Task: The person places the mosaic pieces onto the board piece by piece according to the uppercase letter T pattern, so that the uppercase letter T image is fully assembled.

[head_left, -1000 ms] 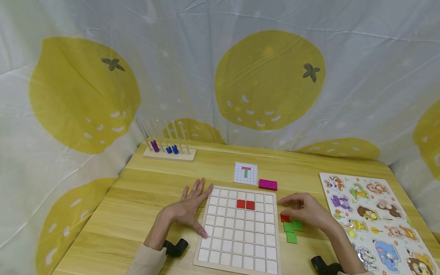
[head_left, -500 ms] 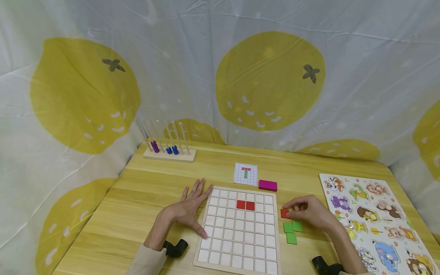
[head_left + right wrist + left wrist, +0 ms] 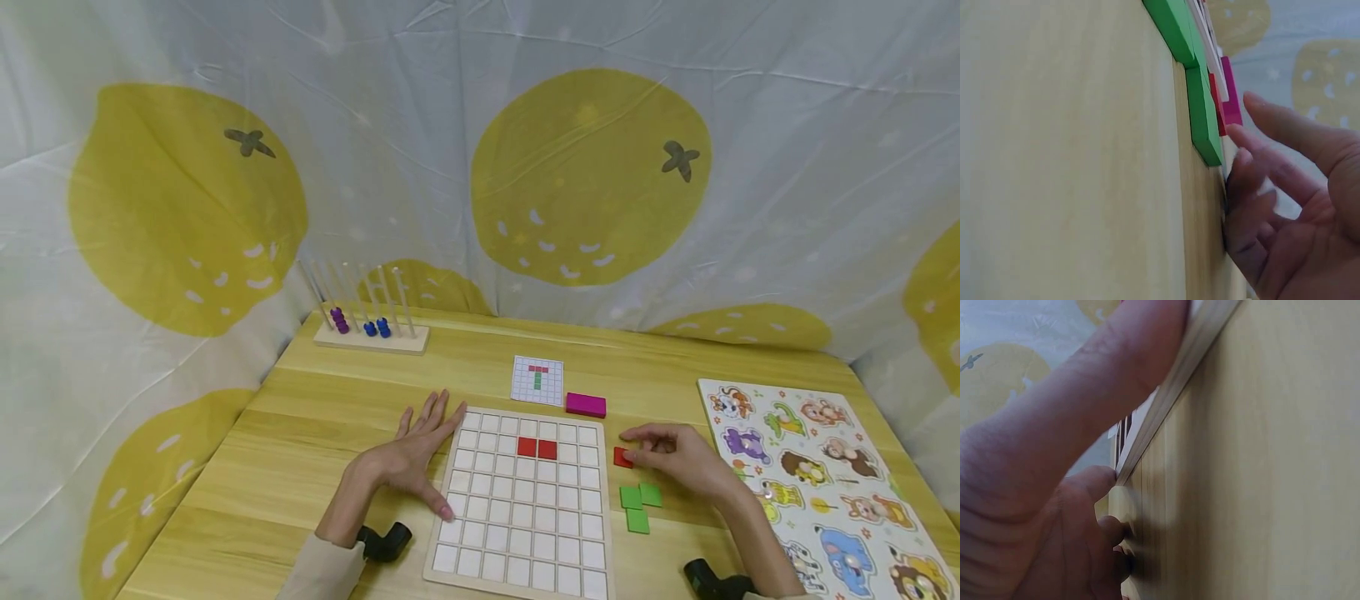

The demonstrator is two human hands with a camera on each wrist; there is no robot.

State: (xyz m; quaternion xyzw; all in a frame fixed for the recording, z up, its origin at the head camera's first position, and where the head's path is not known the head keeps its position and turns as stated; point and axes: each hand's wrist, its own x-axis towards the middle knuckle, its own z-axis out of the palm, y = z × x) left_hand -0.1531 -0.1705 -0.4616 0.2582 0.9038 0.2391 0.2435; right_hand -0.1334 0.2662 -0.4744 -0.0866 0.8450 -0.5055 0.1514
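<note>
Two red tiles (image 3: 527, 447) sit in the gridded board (image 3: 521, 514); the left hand (image 3: 408, 461), empty fingers spread, touches its edge. The right hand (image 3: 675, 460), fingers slightly parted, touches a loose red tile (image 3: 621, 457), ungripped, beside the board.

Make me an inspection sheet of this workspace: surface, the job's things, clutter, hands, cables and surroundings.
Surface: wood-grain tabletop.
Job's things: wooden grid board with two red tiles in adjoining cells; loose red tile and three green tiles to its right; pattern card showing a red-and-green T beyond it.
Clutter: magenta block beside the card; animal puzzle board at right; peg stand with purple and blue beads at far left.
Hands: left hand spread at the grid board's left edge; right hand touching the loose red tile.
Cables: nothing seen.
Surroundings: lemon-print cloth.
</note>
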